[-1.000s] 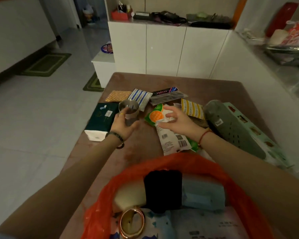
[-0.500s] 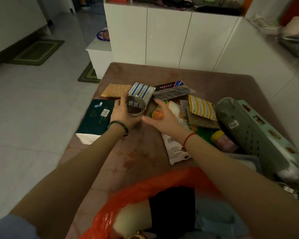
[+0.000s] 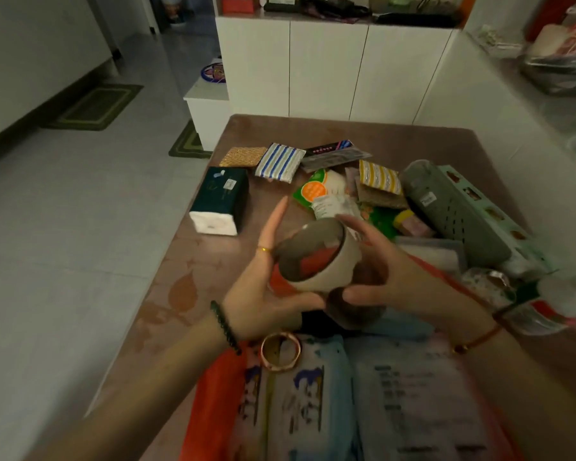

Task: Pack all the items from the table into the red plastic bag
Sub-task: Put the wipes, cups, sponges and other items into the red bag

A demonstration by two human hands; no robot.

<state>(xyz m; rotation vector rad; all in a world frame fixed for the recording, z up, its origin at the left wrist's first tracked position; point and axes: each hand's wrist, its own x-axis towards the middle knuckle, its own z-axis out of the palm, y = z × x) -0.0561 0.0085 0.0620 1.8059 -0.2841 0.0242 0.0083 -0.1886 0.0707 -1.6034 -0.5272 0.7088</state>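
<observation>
A roll of clear tape [image 3: 316,257] is held in the air just above the open red plastic bag [image 3: 210,400], between both hands. My left hand [image 3: 263,287] cups its left and underside, with the index finger pointing up. On the roll's right side my right hand [image 3: 379,277] presses against it. Inside the bag lie a copper ring [image 3: 280,356], printed packets [image 3: 313,410] and something black. On the brown table [image 3: 193,281] remain a dark green tissue pack [image 3: 223,197], a blue-striped pouch [image 3: 280,160], a gold pouch [image 3: 243,156] and an orange-and-green packet [image 3: 316,189].
A grey perforated slipper [image 3: 453,211] on a pale green box [image 3: 499,214] lies at the table's right, with a yellow-striped pouch [image 3: 379,177] beside it. A plastic bottle [image 3: 566,294] sits at the far right. White cabinets [image 3: 330,68] stand behind the table, tiled floor [image 3: 64,227] to the left.
The tape roll has been lifted off the table and brought back toward me over the bag. My right hand left the packets and joined my left on the roll.
</observation>
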